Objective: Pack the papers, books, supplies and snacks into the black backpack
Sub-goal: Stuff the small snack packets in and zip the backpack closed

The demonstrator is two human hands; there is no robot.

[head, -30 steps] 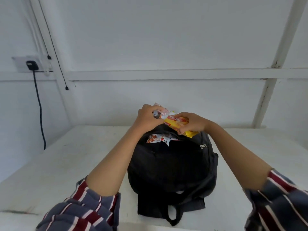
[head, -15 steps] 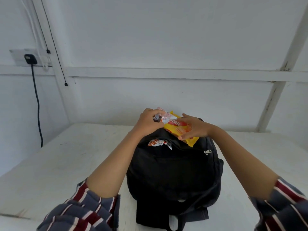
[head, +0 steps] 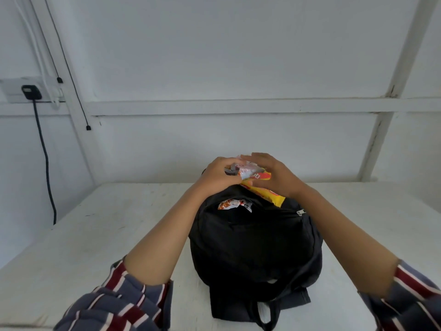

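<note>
The black backpack (head: 255, 242) lies on the white tabletop (head: 100, 235) straight ahead of the person, with its straps at six o'clock and its open top at twelve o'clock. Both hands meet at that far end.

The left hand (head: 218, 179) has its fingers curled round a white-and-orange snack packet (head: 245, 172), clamped on it. The right hand (head: 274, 175) lies over a yellow snack packet (head: 270, 196) with its fingers stretched out fairly straight, pressing rather than clutching. Its thumb cannot be made out. The yellow packet sticks out from under the palm toward four o'clock, resting on the bag's top edge.

A third snack packet (head: 232, 204) peeks from a pocket opening at about eleven o'clock on the bag's upper face. A zip pull (head: 301, 212) sits at two o'clock, so that zip looks undone.

No papers, books or supplies are seen on the tabletop, so this reads as the snack step late in the packing: both packets are at the mouth but not yet inside.

The next move probably calls for tipping the packets down into the opening and pushing them below the rim. One hand may need to hold the fabric apart so the crinkly wrappers don't catch. After that comes the zip.
</note>
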